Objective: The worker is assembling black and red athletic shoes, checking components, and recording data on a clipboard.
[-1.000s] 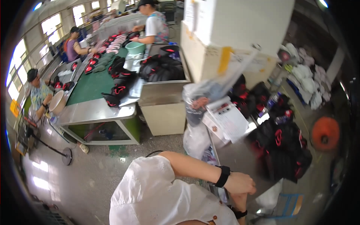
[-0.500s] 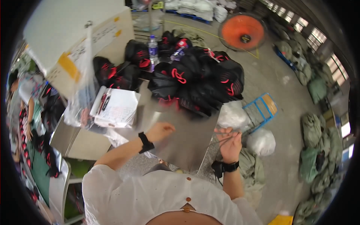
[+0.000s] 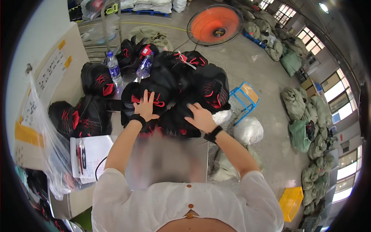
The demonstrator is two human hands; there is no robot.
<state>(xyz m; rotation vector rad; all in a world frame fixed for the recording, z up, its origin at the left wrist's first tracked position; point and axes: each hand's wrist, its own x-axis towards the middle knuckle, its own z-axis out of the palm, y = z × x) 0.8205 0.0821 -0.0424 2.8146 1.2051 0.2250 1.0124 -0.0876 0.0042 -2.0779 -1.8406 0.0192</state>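
A heap of black shoe uppers with red laces and trim point(image 3: 211, 91) covers the far part of a metal table point(image 3: 199, 156). On the heap's near left side my left hand point(image 3: 146, 107) rests with fingers spread, touching an upper that has a red loop. My right hand point(image 3: 202, 119) lies on the black uppers point(image 3: 176, 120) at the near right, fingers apart and slightly bent. Nothing shows in either hand, though the right fingertips are partly lost against the black material. Both wrists wear black bands.
Two plastic bottles point(image 3: 113, 67) stand among the uppers. Papers with pens point(image 3: 92, 156) lie at the left, beside a hanging clear bag point(image 3: 52, 154). Beyond the table are an orange fan point(image 3: 214, 25), a blue-framed stool point(image 3: 246, 101), white bags point(image 3: 248, 130), a yellow crate point(image 3: 290, 203) and piled sacks point(image 3: 293, 103).
Both hands have moved forward onto the shoe uppers. My right hand held thin grey strands before; they no longer show in it. The view has shifted, bringing the heap nearer.
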